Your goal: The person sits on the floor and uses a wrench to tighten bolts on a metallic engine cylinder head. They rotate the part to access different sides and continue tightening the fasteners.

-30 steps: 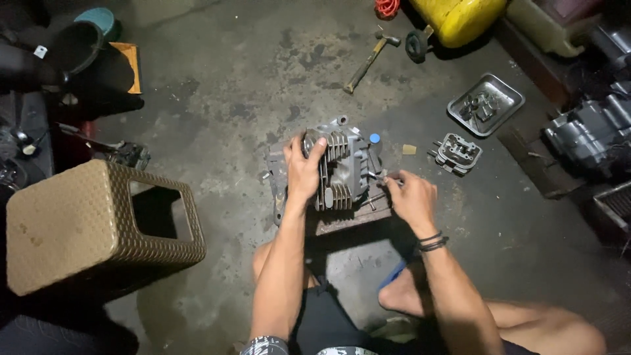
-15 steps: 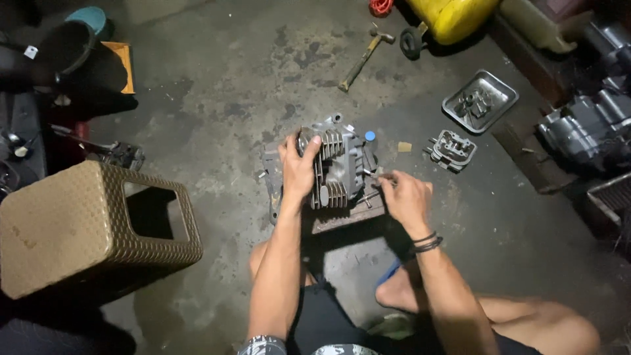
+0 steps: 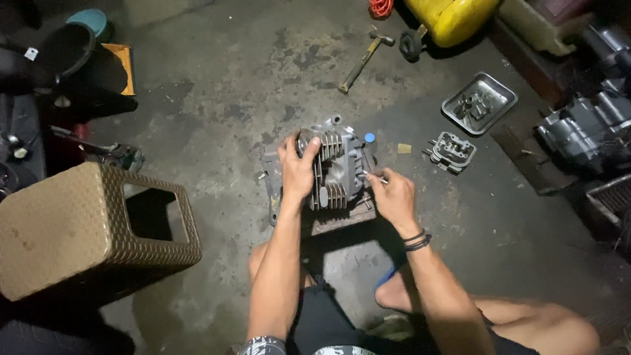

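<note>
Your left hand (image 3: 299, 172) clamped over finned engine cylinder head (image 3: 335, 167), fingers (image 3: 314, 143) wrapped across top fins, gripping. Cylinder head sits on flat block (image 3: 342, 220) on concrete floor (image 3: 217, 98), just ahead of your knees. Your right hand (image 3: 393, 196) closed around thin metal tool (image 3: 376, 176), tip against head's right side. Small finned part (image 3: 452, 151) lies right of it, near metal tray (image 3: 480, 104). Hammer (image 3: 365, 56) lies beyond. Woven stool (image 3: 85, 230) stands at left
</note>
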